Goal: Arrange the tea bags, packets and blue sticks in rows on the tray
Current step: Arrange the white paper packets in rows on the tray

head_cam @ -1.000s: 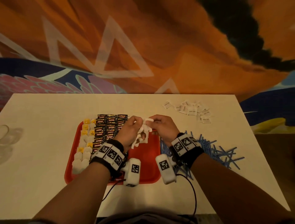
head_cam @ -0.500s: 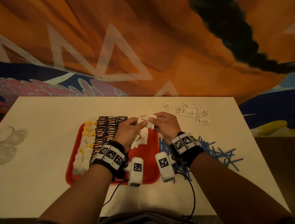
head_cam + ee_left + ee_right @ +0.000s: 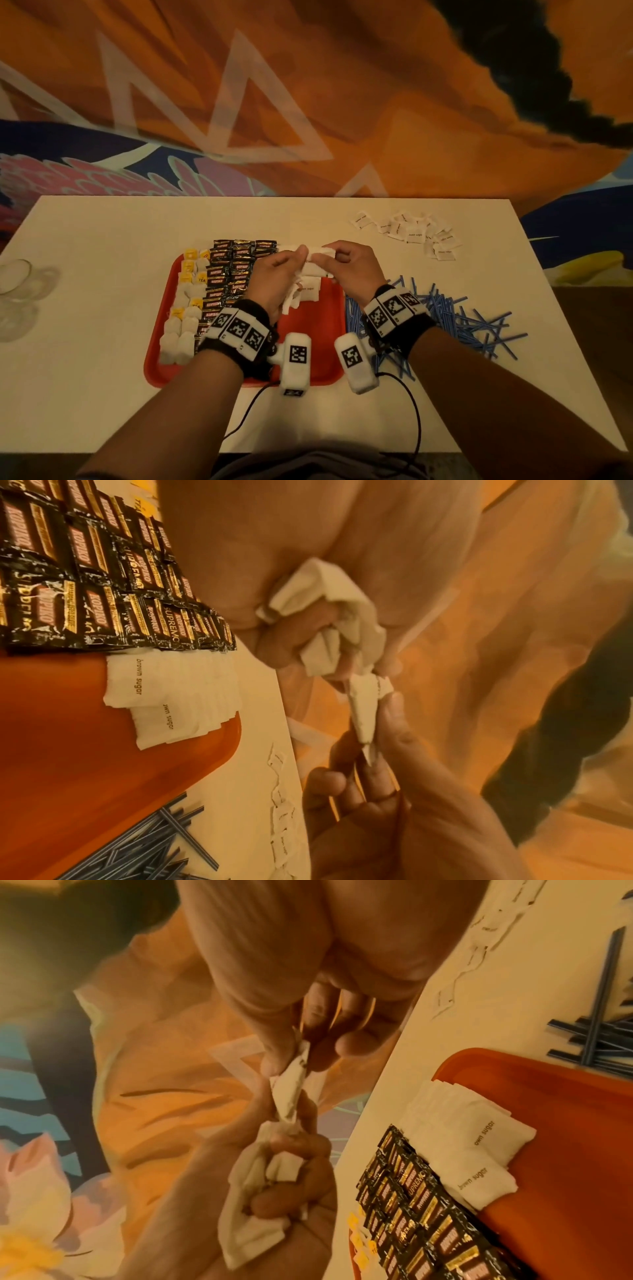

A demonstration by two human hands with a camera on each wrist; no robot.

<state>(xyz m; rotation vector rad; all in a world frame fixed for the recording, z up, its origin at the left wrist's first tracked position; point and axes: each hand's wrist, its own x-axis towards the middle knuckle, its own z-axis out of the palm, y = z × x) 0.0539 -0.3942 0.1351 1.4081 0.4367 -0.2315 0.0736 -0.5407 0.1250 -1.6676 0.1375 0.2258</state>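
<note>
Above the far edge of a red tray (image 3: 329, 370), left hand (image 3: 274, 277) clutching a bunch of white sugar packets (image 3: 329, 615), right hand (image 3: 346, 270) pinching one packet (image 3: 289, 1093) apparently from that bunch, blue sticks (image 3: 455, 318) heaped right of tray

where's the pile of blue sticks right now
In the head view, the blue sticks lie loose on the table, just right of the red tray, behind the right wrist.

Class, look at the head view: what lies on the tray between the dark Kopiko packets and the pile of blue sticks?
White brown sugar packets, then bare red tray; the head view shows it.
</note>
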